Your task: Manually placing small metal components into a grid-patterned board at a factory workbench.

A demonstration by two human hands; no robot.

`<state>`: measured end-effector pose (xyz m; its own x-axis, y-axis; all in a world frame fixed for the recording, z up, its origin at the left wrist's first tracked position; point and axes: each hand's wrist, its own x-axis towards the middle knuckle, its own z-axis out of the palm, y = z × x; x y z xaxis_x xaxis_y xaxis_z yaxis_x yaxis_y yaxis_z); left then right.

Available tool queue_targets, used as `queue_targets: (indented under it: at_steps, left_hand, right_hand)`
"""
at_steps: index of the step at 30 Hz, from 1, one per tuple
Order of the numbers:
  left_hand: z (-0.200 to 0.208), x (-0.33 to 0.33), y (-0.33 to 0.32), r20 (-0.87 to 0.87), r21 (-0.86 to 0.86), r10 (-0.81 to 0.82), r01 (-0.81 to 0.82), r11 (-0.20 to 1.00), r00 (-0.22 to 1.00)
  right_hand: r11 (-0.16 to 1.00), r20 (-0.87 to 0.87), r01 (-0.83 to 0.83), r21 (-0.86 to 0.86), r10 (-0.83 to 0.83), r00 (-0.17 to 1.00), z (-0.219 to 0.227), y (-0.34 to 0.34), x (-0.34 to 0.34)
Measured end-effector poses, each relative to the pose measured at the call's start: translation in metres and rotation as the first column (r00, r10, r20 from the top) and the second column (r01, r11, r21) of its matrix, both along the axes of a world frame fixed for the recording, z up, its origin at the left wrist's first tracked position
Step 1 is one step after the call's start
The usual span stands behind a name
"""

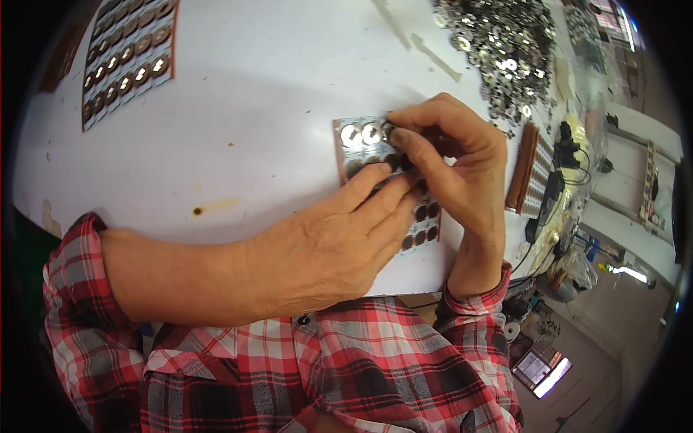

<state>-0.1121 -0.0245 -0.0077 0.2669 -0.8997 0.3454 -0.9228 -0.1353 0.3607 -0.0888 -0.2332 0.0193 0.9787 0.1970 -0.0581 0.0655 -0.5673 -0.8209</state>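
Observation:
A circuit board panel [338, 150] with rows of round metal discs lies on the white table in front of me. My left hand [317, 242] rests flat across its middle, fingers stretched out and touching the discs there. At the far edge of the panel, my right hand [458, 155] pinches a small round metal disc [388, 132] between thumb and forefinger, against the top row. Two bright discs [361, 134] sit to the left of it in that row. Both hands hide much of the panel's centre and right side.
Another disc-covered panel [130, 61] lies at the far left. A large heap of loose metal discs [509, 54] covers the far right of the white table [238, 108]. Stacked panels [529, 169] stand right of my right hand, beside black cables [567, 155].

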Motion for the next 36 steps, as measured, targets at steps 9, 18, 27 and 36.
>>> queue_targets:
  at_steps: [9, 18, 27, 36]
  left_hand:
    - [0.004, 0.001, 0.0, 0.01, 0.087, -0.024, 0.023, 0.996, 1.0]
    - [0.003, 0.002, 0.001, 0.031, 0.1, -0.022, 0.019, 0.995, 0.999]
    - [0.0, 0.001, 0.0, 0.019, 0.058, -0.005, 0.004, 0.998, 1.0]
    - [-0.001, 0.0, -0.001, 0.016, 0.049, 0.001, -0.001, 0.999, 1.0]
  right_hand:
    - [0.67, 0.5, 0.503, -0.546, -0.221, 0.837, -0.01, -0.078, 0.024]
    - [0.909, 0.202, 0.397, -0.127, -0.368, 0.907, -0.005, -0.048, 0.018]
    - [0.935, 0.068, 0.351, 0.049, -0.354, 0.933, 0.005, -0.027, 0.013]
    - [0.947, -0.24, 0.248, 0.203, -0.197, 0.951, 0.016, -0.004, -0.002]
